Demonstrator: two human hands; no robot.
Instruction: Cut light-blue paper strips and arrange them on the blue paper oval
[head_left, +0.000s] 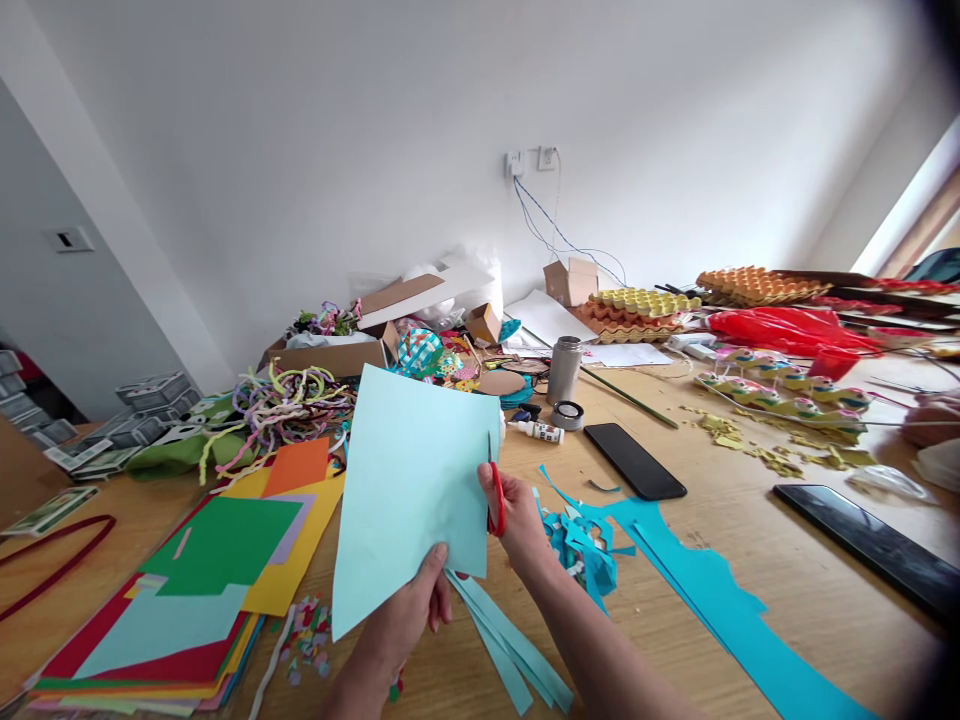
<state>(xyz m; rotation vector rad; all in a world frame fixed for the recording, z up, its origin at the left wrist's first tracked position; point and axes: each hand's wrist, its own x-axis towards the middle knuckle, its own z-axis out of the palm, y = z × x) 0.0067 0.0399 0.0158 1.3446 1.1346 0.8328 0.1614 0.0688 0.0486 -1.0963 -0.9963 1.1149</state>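
A large pale blue sheet of paper [412,470] is held up over the table, its lower edge gripped by my left hand [420,600] with the thumb on the front. Several narrow pale blue strips [510,645] hang below the sheet beside that hand; whether it grips them too is hard to see. My right hand [521,515] is closed on red-handled scissors [496,500]. Their blades point upward along the sheet's right edge, and the paper seems to lie between them. Bright blue paper scraps [589,550] lie just right of my right wrist.
Stacked coloured paper [217,550] lies left, near a heap of pipe cleaners [292,405]. Behind stand a metal bottle [564,370] and a glue bottle [541,432]. A black phone [634,460], bright blue paper [720,600] and a larger dark device [870,545] occupy the right.
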